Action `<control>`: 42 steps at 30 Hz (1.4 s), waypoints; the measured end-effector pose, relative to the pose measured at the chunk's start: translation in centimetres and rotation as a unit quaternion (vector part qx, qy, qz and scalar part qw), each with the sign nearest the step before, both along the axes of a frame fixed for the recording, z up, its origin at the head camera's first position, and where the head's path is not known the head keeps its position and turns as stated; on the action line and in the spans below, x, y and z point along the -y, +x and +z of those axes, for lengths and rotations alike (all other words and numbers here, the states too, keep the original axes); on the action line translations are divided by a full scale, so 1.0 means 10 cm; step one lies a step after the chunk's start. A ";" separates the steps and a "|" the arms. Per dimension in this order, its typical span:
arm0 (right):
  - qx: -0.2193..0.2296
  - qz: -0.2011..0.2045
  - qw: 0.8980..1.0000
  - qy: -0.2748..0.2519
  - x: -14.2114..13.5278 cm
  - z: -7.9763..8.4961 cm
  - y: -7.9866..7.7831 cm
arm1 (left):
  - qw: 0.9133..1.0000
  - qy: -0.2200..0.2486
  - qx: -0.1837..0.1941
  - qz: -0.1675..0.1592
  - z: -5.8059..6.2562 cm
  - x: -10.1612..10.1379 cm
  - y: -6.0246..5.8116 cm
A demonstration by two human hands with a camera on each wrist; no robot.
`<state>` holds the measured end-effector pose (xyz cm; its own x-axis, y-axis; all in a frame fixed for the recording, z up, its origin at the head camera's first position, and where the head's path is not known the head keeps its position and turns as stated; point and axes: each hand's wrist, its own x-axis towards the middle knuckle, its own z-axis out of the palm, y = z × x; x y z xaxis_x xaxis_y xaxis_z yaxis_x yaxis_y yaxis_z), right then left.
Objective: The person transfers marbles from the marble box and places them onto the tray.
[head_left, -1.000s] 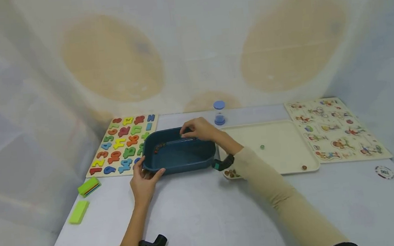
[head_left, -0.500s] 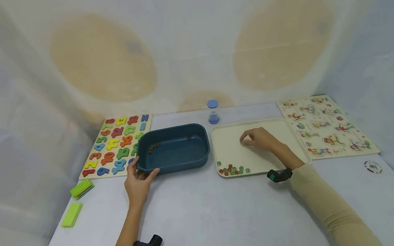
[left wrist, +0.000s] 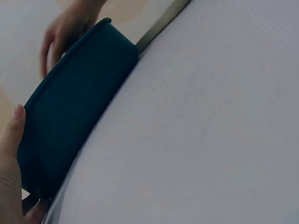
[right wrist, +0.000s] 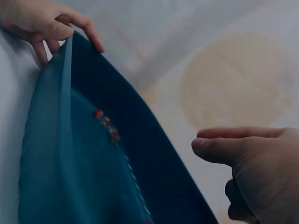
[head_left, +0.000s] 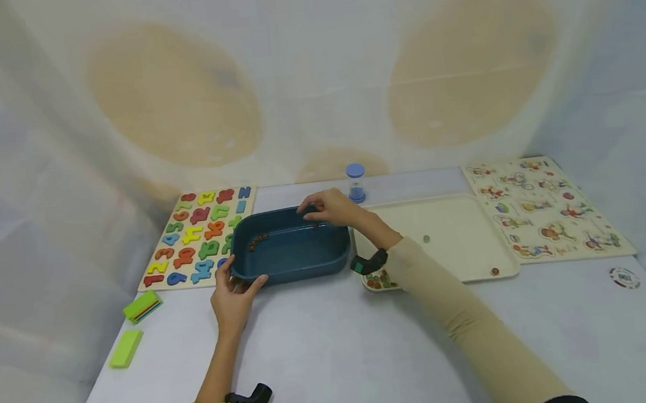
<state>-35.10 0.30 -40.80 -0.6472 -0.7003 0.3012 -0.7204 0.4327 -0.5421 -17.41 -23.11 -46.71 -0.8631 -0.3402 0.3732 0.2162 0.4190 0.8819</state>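
Note:
My left hand (head_left: 232, 304) holds the dark teal rectangular bin (head_left: 294, 262) at its near left corner, thumb on the near side. Reddish-brown marbles (head_left: 257, 240) lie inside at the bin's left end, and one marble (head_left: 315, 225) sits near its far wall. Over the bin's far right side is my right hand (head_left: 332, 208). In the right wrist view its thumb (right wrist: 212, 148) and index finger lie close together. Any marble between those tips cannot be made out. Beside the bin stands the cream tray (head_left: 453, 215), with a green marble (head_left: 426, 239) near its middle.
More green and brown marbles (head_left: 380, 280) gather at the tray's near left corner, partly behind my right wrist. A brown marble (head_left: 495, 271) is near its right corner. A number board (head_left: 158, 285), picture puzzle (head_left: 560, 237), sand timer (head_left: 356, 184), green blocks (head_left: 127, 348) and round chip (head_left: 624, 277) surround the work.
My right hand was over the bin, then over the tray with thumb and index together, and is back over the bin. My left hand keeps its hold on the bin.

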 end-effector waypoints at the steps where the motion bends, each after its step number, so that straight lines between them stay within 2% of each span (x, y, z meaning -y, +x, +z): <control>1: 0.006 0.019 1.000 0.008 0.12 0.01 -0.03 | 1.000 0.001 0.000 -0.002 -0.01 -0.01 -0.01; 4: 0.009 0.059 0.997 0.049 0.42 0.00 -0.10 | 1.000 0.003 -0.003 -0.007 -0.02 -0.03 -0.03; 7: 0.003 0.069 0.993 0.092 0.62 -0.03 -0.16 | 1.000 0.004 -0.003 -0.011 -0.01 -0.06 -0.04; 17: 0.013 0.028 0.981 0.192 0.90 -0.25 -0.24 | 1.000 0.013 -0.007 -0.027 -0.02 -0.12 -0.06; 20: 0.029 0.012 0.978 0.205 0.91 -0.32 -0.24 | 0.999 0.013 -0.008 -0.032 -0.06 -0.12 -0.09; 23: 0.045 -0.001 0.978 0.202 0.89 -0.35 -0.23 | 0.999 0.013 -0.008 -0.034 -0.15 -0.10 -0.15; 28: 0.023 0.002 0.982 0.186 0.82 -0.26 -0.24 | 1.000 0.013 -0.008 -0.026 -0.26 -0.04 -0.24; 32: -0.012 0.023 0.992 0.125 0.57 -0.07 -0.20 | 1.000 0.010 -0.007 -0.020 -0.28 -0.01 -0.24; 36: -0.011 0.008 0.998 0.056 0.02 0.08 -0.08 | 1.000 0.000 -0.001 -0.004 -0.27 0.03 -0.21; 39: -0.002 -0.034 0.999 0.029 -0.51 0.06 0.02 | 1.000 -0.007 0.002 0.010 -0.27 0.07 -0.17; 42: 0.014 -0.084 0.996 0.031 -1.03 -0.09 0.09 | 1.000 -0.011 0.003 0.018 -0.26 0.11 -0.14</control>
<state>-34.18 10.56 -41.68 -0.7644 -0.5978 0.2415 -0.6202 0.5792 -0.5290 -18.84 -24.22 -49.30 -0.8525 -0.3625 0.3765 0.1963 0.4457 0.8734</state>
